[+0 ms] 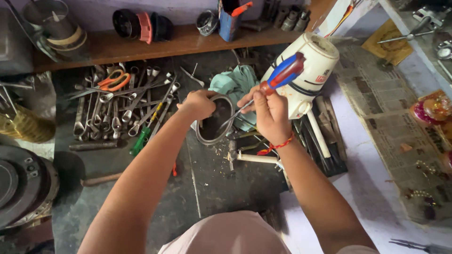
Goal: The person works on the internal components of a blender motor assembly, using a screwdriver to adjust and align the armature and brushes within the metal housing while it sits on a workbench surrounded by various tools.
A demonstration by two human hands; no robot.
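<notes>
Pale pink cloth point(226, 235), the person's own clothing, filled the bottom edge closest to the lens. Both bare forearms reached away from it over a dark, grimy table point(197, 188).

Left hand point(200, 103): grip closed on the near rim of a round metal housing point(214, 120), a dark-bellied ring with a bright edge, held tilted just above the table.

Right hand point(269, 110): grip closed around a screwdriver point(278, 77) with a red and blue handle. Shaft ran down and left; tip sat inside the housing. Whether it touched metal could not be told. Red thread bracelet point(280, 146) on that wrist.

Around them:
- white appliance body point(308, 70), tilted, just behind the right hand
- teal rag point(235, 84) bunched behind the housing
- heap of spanners point(127, 108) to the left, orange-handled scissors point(112, 80) on top
- green-handled tool point(140, 141) at the heap's near edge
- wooden shelf point(141, 47) along the back, carrying a blue box point(229, 23) and dark round parts
- newspaper point(391, 117) spread at right
- stacked dark discs point(23, 183) at far left
</notes>
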